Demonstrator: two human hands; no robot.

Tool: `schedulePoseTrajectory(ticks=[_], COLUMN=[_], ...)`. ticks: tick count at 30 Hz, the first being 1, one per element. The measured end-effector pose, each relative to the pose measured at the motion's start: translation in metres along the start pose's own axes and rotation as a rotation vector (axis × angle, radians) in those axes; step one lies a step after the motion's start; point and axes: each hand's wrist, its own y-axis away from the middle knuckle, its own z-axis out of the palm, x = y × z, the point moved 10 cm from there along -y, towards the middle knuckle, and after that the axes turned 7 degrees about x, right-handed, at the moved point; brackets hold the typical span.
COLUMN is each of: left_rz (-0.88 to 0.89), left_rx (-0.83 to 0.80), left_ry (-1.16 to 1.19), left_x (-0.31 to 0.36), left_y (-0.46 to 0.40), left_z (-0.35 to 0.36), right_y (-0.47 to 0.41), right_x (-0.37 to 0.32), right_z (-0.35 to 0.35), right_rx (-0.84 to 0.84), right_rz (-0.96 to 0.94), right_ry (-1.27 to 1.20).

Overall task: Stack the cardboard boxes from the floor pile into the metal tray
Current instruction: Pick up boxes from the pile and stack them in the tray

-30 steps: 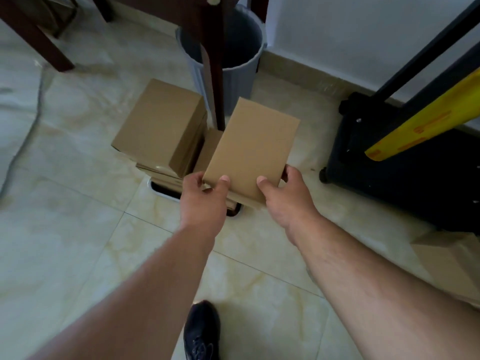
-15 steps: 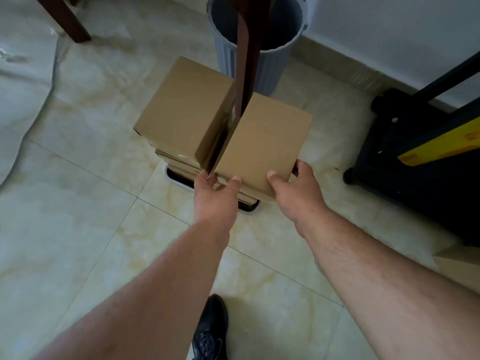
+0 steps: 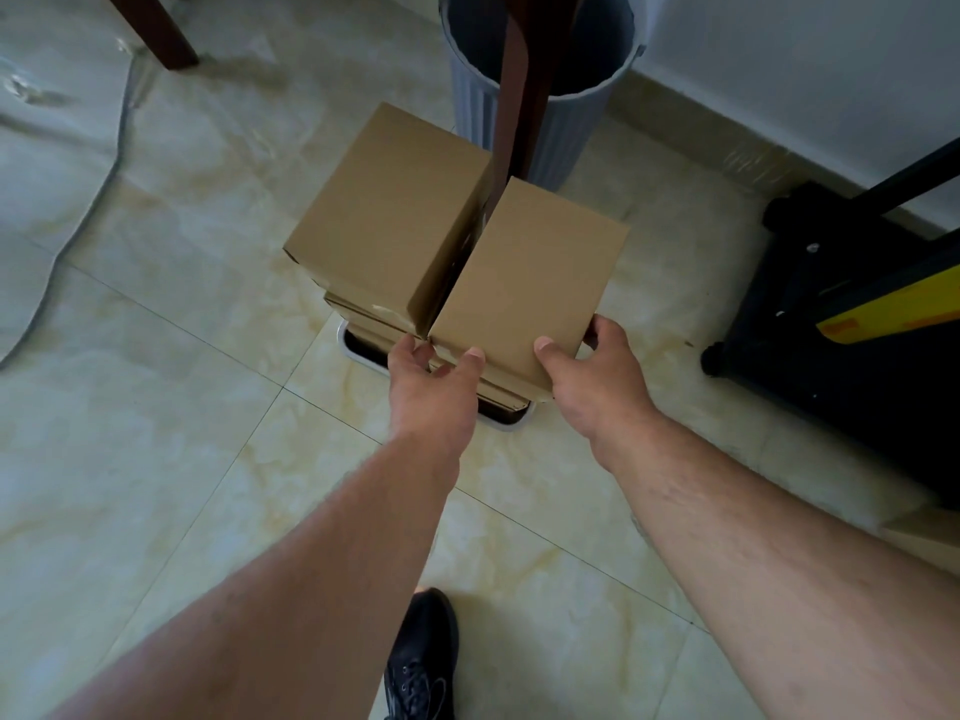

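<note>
A flat brown cardboard box (image 3: pixel 530 275) is held by its near edge over the right side of the metal tray (image 3: pixel 511 422). My left hand (image 3: pixel 434 379) grips its near left corner, thumb on top. My right hand (image 3: pixel 597 371) grips the near right corner, thumb on top and fingers round the side. To the left, a stack of cardboard boxes (image 3: pixel 387 215) fills the tray's left half. More boxes lie under the held one. Only the tray's white front rim shows.
A dark wooden table leg (image 3: pixel 514 96) rises just behind the two stacks, with a grey ribbed bin (image 3: pixel 540 70) behind it. A black cart with a yellow part (image 3: pixel 852 324) stands at right. Another cardboard box (image 3: pixel 930 537) lies at the right edge. My black shoe (image 3: pixel 423 662) is below.
Both hands have carried the box forward and down until it sits beside the left stack over the tray. The camera has moved closer.
</note>
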Motion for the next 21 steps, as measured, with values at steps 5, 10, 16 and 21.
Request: schedulePoseTrajectory(ticks=[5, 10, 16, 21], left_rz=[-0.002, 0.002, -0.005, -0.02], left_rx=[0.0, 0.01, 0.001, -0.006], left_ry=[-0.019, -0.031, -0.026, -0.015], left_x=[-0.003, -0.005, -0.009, -0.019], left_y=[-0.002, -0.005, -0.008, -0.005], left_z=[-0.005, -0.01, -0.012, -0.013], right_y=[0.001, 0.001, 0.004, 0.006], right_x=[0.005, 0.008, 0.007, 0.009], right_z=[0.005, 0.011, 0.019, 0.009], right_rx=[0.0, -0.021, -0.04, -0.017], right_rz=[0.0, 0.004, -0.015, -0.006], right_ry=[0.008, 0.021, 0.049, 0.06])
